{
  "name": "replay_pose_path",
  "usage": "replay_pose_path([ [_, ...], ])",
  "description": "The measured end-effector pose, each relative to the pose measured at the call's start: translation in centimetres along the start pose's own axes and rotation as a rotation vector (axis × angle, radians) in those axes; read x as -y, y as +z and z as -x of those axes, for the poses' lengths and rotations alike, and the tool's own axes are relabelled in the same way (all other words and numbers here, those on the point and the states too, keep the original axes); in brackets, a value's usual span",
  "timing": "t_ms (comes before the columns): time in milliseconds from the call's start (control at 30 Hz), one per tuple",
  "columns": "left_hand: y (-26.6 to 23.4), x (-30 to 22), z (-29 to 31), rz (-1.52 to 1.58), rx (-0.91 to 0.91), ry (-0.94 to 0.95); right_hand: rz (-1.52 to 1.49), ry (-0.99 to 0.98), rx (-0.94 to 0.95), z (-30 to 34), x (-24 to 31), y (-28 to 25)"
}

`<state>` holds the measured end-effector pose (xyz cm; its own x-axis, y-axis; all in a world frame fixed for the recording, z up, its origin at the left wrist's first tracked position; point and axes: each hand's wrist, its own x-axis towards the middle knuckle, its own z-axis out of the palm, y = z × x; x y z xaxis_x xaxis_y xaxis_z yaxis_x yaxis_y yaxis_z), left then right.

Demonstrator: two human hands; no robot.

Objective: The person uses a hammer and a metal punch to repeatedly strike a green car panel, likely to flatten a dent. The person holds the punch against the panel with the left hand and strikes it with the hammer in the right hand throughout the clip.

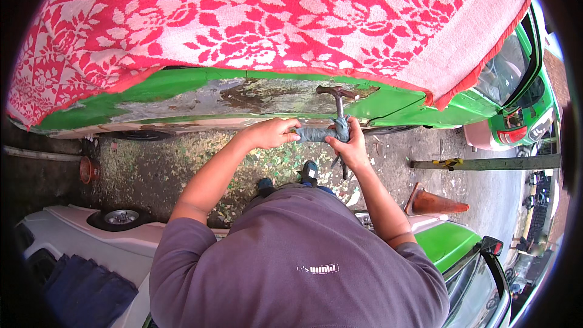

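Grey-blue cloth formed the outer layer of a roll [314, 135], which was held roughly horizontal in mid-air in front of the torso, between the operator's two hands. The left hand [273, 133] was closed to a pinch at the left end of the roll, thumb and fingertips brought together on it. The right hand [351, 146] was wrapped about the right end, with the thumb laid across the near side and the fingers curled at the far side. A knot-like bunch of the cloth stood out at that end.

A hammer [339, 104] crossed the right end of the roll at close to a right angle, its head pointing away from the operator. How the shaft was fixed to the roll could not be told, because the right hand and the cloth covered the crossing. Narrow dark ends [345, 171] projected on the near side of the right hand; their connection to the hammer could not be confirmed.

Beyond the hands was a green car [388, 104] with a bare, stained patch [255, 95] along its side. A red and pink blanket [243, 18] covered its upper part. Paint-like flakes [158, 164] littered the ground. An orange cone [438, 202] lay tipped to the right.
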<state>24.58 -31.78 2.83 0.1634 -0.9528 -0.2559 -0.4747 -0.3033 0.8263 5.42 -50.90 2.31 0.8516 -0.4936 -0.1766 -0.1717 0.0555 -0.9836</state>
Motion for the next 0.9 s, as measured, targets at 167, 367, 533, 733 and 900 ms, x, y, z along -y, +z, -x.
replay_pose_path([
  [167,0.3,-0.3,0.2,0.018,-0.012,-0.007,0.011,-0.037,0.007,0.1,-0.1,0.3],
  [367,0.7,0.5,0.3,0.027,-0.05,0.043,-0.039,-0.023,-0.022,0.4,0.2,1.3],
  [533,0.3,-0.4,0.7,0.062,-0.029,0.072,0.077,0.063,-0.019,0.6,0.7,1.2],
  [733,0.4,-1.0,0.6,-0.115,-0.069,0.053,0.065,0.063,-0.007,0.6,0.5,0.2],
  [900,1.1,-0.1,0.9,-0.038,-0.063,0.04,0.028,0.075,0.006,1.3,-0.2,0.7],
])
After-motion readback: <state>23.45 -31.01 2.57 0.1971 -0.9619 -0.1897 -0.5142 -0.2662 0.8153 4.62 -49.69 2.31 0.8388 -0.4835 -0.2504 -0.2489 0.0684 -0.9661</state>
